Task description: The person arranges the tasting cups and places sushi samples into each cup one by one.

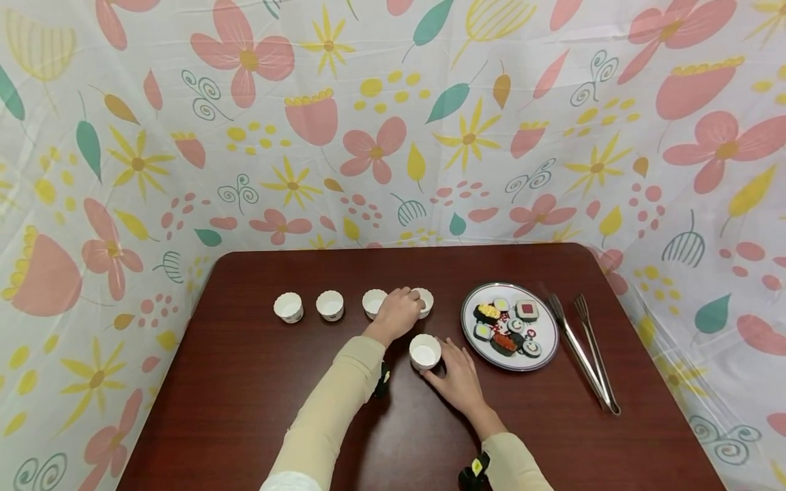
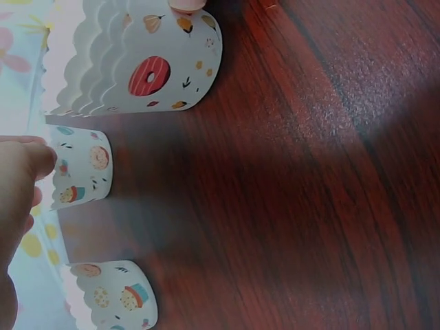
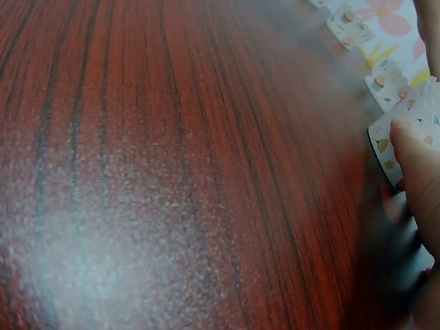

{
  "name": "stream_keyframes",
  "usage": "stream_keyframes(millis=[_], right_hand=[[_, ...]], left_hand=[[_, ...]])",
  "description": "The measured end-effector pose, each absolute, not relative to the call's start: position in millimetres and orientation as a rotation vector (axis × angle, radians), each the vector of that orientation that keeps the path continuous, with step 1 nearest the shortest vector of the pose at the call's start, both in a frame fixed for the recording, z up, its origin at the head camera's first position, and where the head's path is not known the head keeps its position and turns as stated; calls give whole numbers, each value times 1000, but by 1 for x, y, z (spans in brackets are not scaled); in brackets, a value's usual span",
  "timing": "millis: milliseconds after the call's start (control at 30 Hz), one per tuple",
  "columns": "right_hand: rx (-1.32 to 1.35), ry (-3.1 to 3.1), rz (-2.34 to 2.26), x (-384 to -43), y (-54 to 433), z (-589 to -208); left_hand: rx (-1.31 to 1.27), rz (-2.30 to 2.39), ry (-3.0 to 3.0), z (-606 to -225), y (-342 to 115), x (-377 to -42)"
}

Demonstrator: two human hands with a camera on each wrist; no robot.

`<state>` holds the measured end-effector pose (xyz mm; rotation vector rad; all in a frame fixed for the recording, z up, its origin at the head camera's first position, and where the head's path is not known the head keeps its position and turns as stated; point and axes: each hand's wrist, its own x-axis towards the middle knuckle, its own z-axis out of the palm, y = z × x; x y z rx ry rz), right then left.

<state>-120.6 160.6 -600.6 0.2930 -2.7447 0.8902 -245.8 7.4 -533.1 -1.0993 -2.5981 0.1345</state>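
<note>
My left hand (image 1: 400,312) reaches across to a white scalloped baking cup (image 1: 426,302) at the right end of a row. Its fingers pinch that cup's rim, and in the left wrist view the thumb (image 2: 42,159) lies against the printed side. Closer to me, my right hand (image 1: 457,378) holds another baking cup (image 1: 425,352), thumb on the near side and fingers on the right. This cup, printed with a pink donut (image 2: 150,75), stands upright at the table. A third cup (image 1: 373,302) sits just left of my left hand, partly covered by it.
Further left in the row stand two more cups (image 1: 288,308). At right, a round plate (image 1: 510,361) bears several sushi pieces (image 1: 505,343). Metal tongs (image 1: 589,368) lie beside it on the dark wood table (image 1: 233,409). Flower-patterned cloth (image 1: 393,136) hangs behind.
</note>
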Motion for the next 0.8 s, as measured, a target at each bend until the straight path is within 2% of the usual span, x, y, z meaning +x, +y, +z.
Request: stream_keyframes(millis=[400,800], right_hand=[[278,-2731,916,-121,162,-601],[261,-2727,909,-122,163,-601]], left_hand=[[-1085,-67,-2499,-522,-15,-240],[-1221,-155,-2413,-505,-20,-218]])
